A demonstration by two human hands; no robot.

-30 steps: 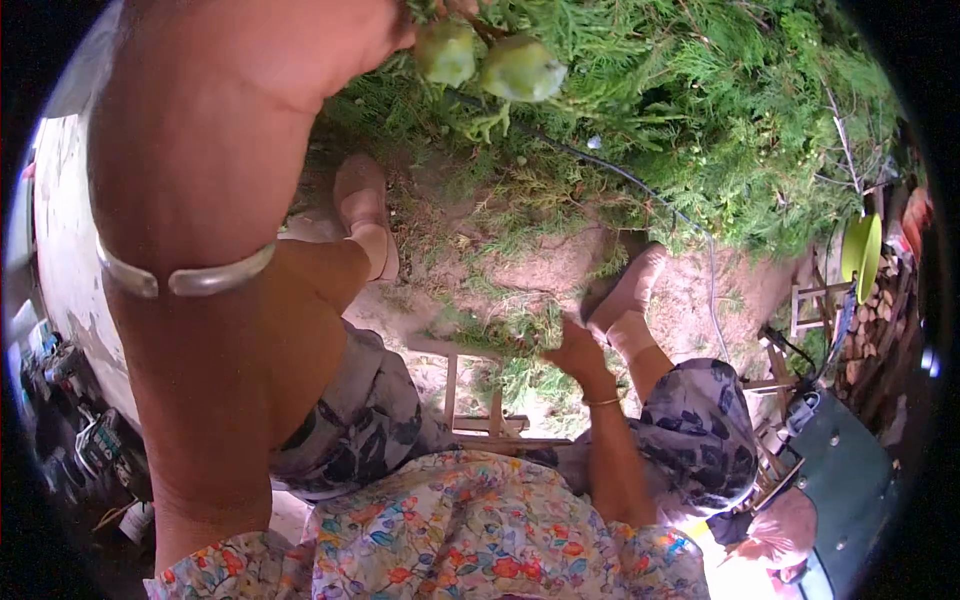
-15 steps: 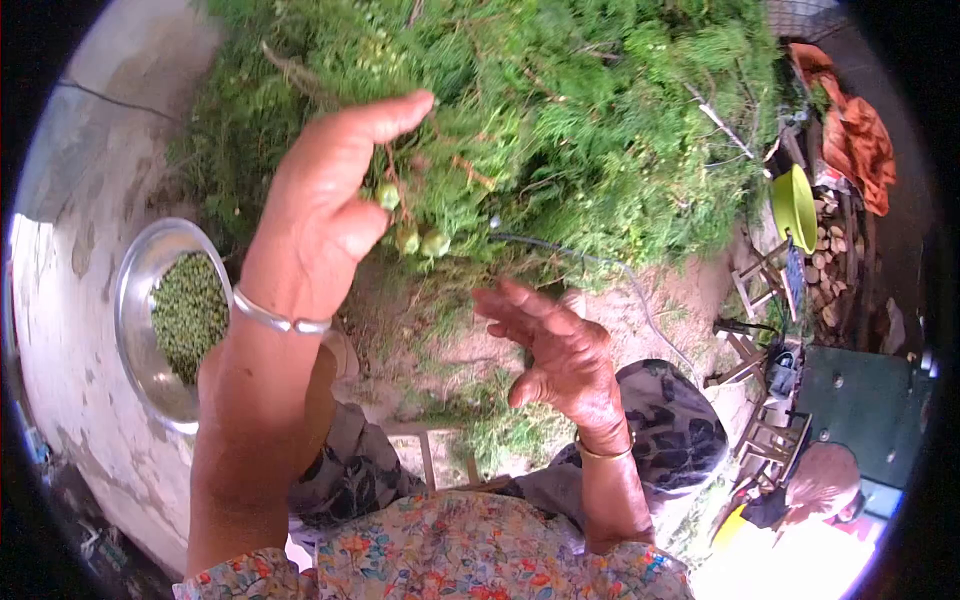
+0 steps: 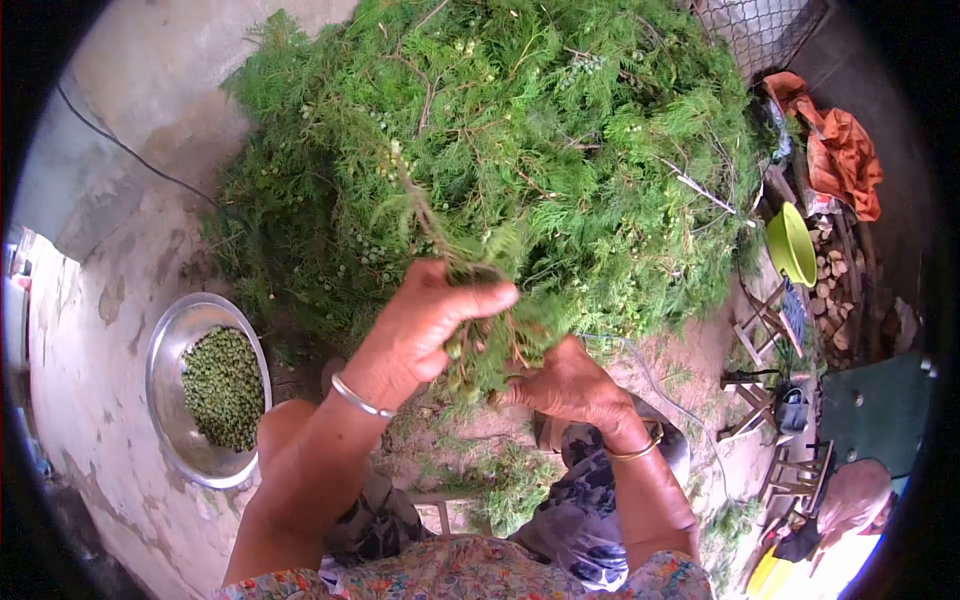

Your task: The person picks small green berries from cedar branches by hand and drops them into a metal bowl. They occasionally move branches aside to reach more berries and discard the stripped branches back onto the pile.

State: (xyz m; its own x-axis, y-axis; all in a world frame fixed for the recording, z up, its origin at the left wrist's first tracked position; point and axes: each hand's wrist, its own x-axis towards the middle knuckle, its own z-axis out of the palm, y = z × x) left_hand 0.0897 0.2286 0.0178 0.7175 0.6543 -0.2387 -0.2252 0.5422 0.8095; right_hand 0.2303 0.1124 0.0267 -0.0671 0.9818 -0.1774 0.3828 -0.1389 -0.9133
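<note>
My left hand (image 3: 425, 315) is closed around a leafy evergreen branch (image 3: 430, 220), whose bare stem points up and away from me. Green sprays and small pale green cones (image 3: 458, 375) hang below that hand's thumb. Against the lower end of the same branch, my right hand (image 3: 575, 385) has its fingers pinched together; the foliage partly hides the fingertips. Just beyond both hands rises a large heap of cut evergreen branches (image 3: 600, 200) dotted with small cones.
To the left on the concrete floor stands a metal basin (image 3: 165, 400) holding many green cones (image 3: 220, 388). At the right are a yellow-green basin (image 3: 790, 245), small wooden stools (image 3: 765, 320), stacked firewood (image 3: 830, 275) and an orange cloth (image 3: 845, 160). A dark cable (image 3: 130, 150) runs along the floor at left.
My left hand has come down and toward the middle and now grips a branch. My right hand, open and apart before, has closed in on the branch's lower end. The view has shifted.
</note>
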